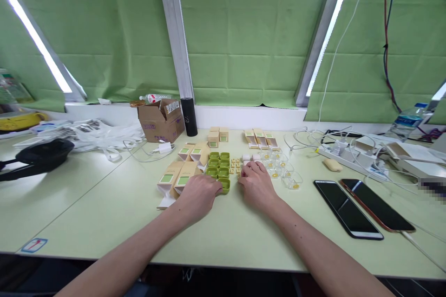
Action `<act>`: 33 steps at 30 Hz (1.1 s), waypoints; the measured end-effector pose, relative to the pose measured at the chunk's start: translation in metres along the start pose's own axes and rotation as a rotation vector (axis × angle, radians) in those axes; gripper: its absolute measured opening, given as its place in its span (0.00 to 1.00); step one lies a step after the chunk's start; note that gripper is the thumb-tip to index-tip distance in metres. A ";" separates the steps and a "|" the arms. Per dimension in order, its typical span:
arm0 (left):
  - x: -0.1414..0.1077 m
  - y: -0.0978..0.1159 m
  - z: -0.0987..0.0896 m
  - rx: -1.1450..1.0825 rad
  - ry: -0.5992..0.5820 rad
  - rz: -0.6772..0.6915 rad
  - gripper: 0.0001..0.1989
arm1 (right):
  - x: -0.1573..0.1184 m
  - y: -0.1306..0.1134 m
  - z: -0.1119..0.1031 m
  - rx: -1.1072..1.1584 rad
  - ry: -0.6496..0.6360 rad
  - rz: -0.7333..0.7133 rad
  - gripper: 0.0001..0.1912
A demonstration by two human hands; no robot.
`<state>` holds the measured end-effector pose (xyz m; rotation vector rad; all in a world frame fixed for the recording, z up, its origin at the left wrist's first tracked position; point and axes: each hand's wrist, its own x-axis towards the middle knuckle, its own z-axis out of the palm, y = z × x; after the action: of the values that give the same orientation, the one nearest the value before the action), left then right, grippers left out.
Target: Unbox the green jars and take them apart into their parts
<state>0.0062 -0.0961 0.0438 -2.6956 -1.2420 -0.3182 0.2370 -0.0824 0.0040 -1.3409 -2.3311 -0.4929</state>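
Note:
Small green square trays (223,173) stand in two columns at the table's middle. My left hand (200,195) is closed, its fingertips pinching the left edge of the nearest green tray (225,186). To the right, my right hand (257,183) is closed with its fingertips low by the small yellow square pieces (232,165); what they hold, if anything, is hidden. Small white pieces (246,157) show just beyond its knuckles. Clear plastic cups (292,180) with yellow bits in them lie right of that hand. Tan cartons with green windows (168,177) lie beside my left hand.
More tan cartons (259,138) stand farther back. A cardboard box (160,123) and a black tumbler (188,117) are behind at left. Two phones (348,209) lie at right, near a power strip (351,162) with tangled cables. A black bag (45,155) rests far left.

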 end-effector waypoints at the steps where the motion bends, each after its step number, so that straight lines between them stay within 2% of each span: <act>1: 0.000 0.000 0.001 -0.002 -0.005 0.004 0.15 | 0.000 0.000 0.000 -0.002 0.002 0.001 0.10; 11: 0.002 -0.001 0.006 -0.036 -0.005 -0.016 0.16 | 0.000 0.001 0.004 -0.021 -0.006 0.005 0.11; 16: 0.002 -0.001 0.009 0.011 -0.014 -0.007 0.15 | 0.001 -0.004 -0.002 -0.012 -0.025 0.022 0.09; 19: 0.002 0.000 0.009 0.009 -0.008 -0.008 0.15 | 0.002 -0.009 -0.005 -0.009 -0.016 -0.001 0.12; 24: 0.003 0.002 0.005 -0.004 -0.016 -0.011 0.16 | 0.003 -0.011 -0.002 0.004 -0.089 -0.077 0.16; 33: 0.003 0.004 0.004 -0.009 -0.011 -0.026 0.16 | 0.006 -0.010 0.001 -0.014 -0.126 -0.066 0.16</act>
<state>0.0117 -0.0956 0.0404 -2.6942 -1.2818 -0.3137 0.2251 -0.0820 0.0053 -1.3407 -2.4847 -0.4581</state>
